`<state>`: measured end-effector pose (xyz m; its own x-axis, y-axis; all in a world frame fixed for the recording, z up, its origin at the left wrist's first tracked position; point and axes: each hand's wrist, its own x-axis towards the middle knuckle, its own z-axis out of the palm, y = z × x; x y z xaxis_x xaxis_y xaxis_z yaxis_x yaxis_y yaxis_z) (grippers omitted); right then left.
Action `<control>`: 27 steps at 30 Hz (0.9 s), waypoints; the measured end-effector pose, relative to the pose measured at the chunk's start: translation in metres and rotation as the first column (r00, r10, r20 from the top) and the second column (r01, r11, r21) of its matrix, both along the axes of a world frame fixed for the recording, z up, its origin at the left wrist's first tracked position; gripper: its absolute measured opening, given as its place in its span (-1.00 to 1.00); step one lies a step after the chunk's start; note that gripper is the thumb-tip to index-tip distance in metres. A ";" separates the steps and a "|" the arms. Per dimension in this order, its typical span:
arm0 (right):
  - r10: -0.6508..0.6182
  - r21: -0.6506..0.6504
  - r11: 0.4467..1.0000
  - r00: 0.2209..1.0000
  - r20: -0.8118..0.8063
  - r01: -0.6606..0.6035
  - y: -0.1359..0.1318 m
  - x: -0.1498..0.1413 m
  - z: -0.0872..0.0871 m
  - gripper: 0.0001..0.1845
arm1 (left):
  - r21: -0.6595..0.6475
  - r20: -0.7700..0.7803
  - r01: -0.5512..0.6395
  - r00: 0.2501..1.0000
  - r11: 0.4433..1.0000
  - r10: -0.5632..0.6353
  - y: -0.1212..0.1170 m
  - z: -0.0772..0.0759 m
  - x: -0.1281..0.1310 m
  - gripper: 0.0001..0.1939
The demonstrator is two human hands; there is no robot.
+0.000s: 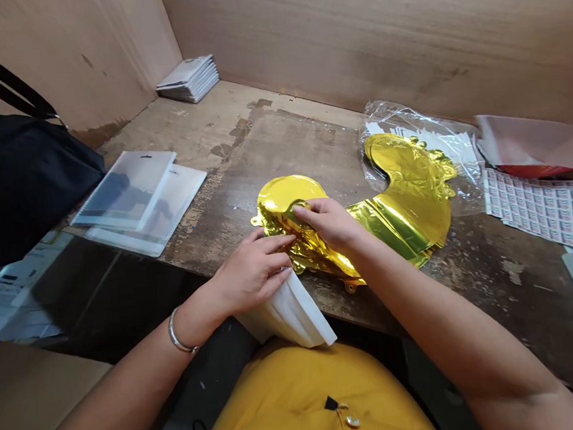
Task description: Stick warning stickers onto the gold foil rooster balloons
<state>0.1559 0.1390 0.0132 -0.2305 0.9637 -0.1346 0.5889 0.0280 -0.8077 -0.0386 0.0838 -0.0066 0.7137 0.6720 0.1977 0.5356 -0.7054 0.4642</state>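
A gold foil balloon (292, 191), flat and shiny, lies near the table's front edge, with its near part crumpled. My right hand (330, 223) is closed on that crumpled foil, thumb and fingers pinched together. On the left, my left hand (254, 271) grips the top of a white packet (295, 311) with its lower fingers, while its index finger reaches out to the foil. The packet slants down over the table edge towards my yellow shirt. More flat gold foil balloons (410, 197), stacked in a curved shape, spread to the right of my right hand.
Clear plastic sleeves (129, 192) lie at the left beside a black bag (18, 185). A stack of white packets (189, 79) sits in the back corner. Crinkled clear wrapping (455, 140) and sticker sheets (541, 206) are at the right. Wooden panels (375, 33) close off the back and left.
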 end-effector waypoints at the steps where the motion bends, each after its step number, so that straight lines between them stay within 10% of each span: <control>1: -0.034 0.079 0.996 0.999 0.017 0.032 -0.008 0.001 0.004 -0.59 | -0.017 0.004 -0.002 1.000 1.000 0.002 0.000 0.000 0.000 -0.76; 5: -0.015 0.468 0.873 0.952 0.306 -0.137 -0.056 0.011 0.017 -0.36 | -0.034 0.003 -0.013 1.000 0.999 0.013 0.001 0.003 -0.001 -0.77; 8: 0.039 0.442 0.855 0.881 0.471 -0.273 -0.077 0.023 0.013 -0.75 | -0.051 -0.029 -0.009 1.000 0.999 0.008 0.000 0.004 -0.002 -0.77; 13: -0.313 0.348 0.915 0.901 0.301 0.202 -0.042 0.076 0.007 -0.84 | -0.070 -0.021 -0.002 1.000 0.998 0.000 -0.001 -0.005 -0.008 -0.76; 17: -0.686 0.433 0.721 0.643 0.340 0.541 -0.005 0.158 0.011 -0.79 | -0.053 0.003 0.011 1.000 0.999 -0.011 0.000 -0.015 -0.011 -0.77; 22: -0.804 0.539 0.595 0.433 0.408 0.596 0.003 0.217 0.010 -0.87 | -0.063 0.041 -0.002 0.999 0.998 0.005 0.003 -0.016 -0.009 -0.78; 27: -0.812 0.638 0.576 0.450 0.373 0.511 -0.028 0.164 0.026 -0.76 | -0.117 0.170 -0.008 0.985 0.993 0.028 -0.007 -0.007 -0.008 -0.80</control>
<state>0.3199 0.1112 0.0390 0.4876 0.7552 0.4381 0.8708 -0.3842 -0.3069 -0.0465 0.0768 -0.0136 0.6640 0.7097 0.2356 0.4534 -0.6326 0.6279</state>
